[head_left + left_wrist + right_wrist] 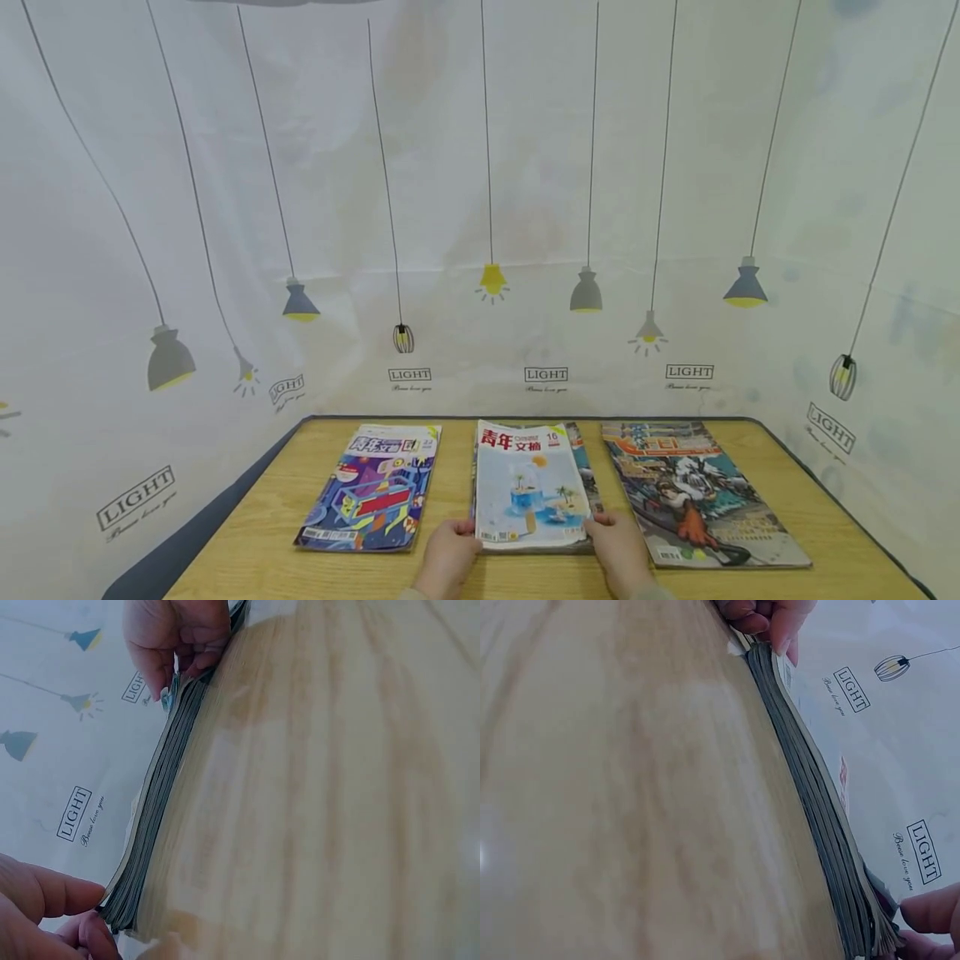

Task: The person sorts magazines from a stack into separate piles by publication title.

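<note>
In the head view a white-covered magazine (531,492) with red title characters lies on top of a stack in the middle of the table. A darker magazine (588,467) sticks out from beneath it on the right. My left hand (450,552) pinches the stack's near left corner, and my right hand (619,548) grips the near right corner. From the left wrist, the layered page edges (161,795) show between both hands, with the left thumb and fingers at the lower end. The right wrist view shows the right hand's fingers (930,911) at the stack's other end.
Left of the stack lies a purple-blue magazine (367,492). To the right is a larger comic-style magazine (705,496), on at least one other. The wooden table (247,533) meets a white curtain (450,167) printed with hanging lamps on its far and side edges.
</note>
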